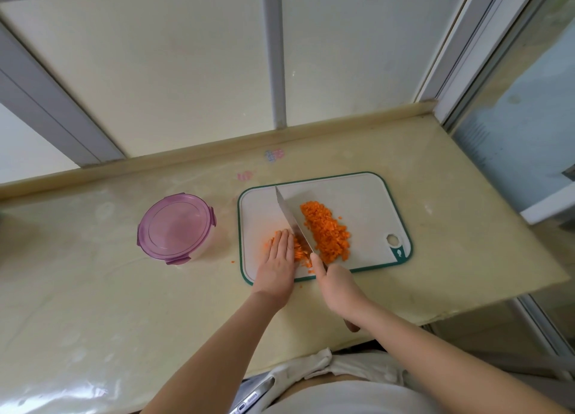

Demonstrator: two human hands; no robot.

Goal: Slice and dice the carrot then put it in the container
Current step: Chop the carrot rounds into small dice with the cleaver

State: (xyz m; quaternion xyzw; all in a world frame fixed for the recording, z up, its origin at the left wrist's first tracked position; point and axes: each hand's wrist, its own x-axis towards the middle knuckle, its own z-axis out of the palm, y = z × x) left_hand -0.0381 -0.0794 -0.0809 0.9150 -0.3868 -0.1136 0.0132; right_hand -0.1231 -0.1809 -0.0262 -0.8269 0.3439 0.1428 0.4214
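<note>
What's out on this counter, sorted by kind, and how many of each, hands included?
Hands: 2, left hand and right hand
Knives: 1, knife
Cutting boards: 1, cutting board
Lidded containers: 1, container
Carrot heaps: 2, diced pile and uncut strips
Total: 7

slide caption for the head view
Right hand dices carrot with a knife on the cutting board, left hand pressing it; lidded container nearby.

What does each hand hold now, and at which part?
The right hand grips the knife by its handle, forefinger on the blade's spine. The left hand grips nothing; its straight fingers press the carrot strips.
</note>
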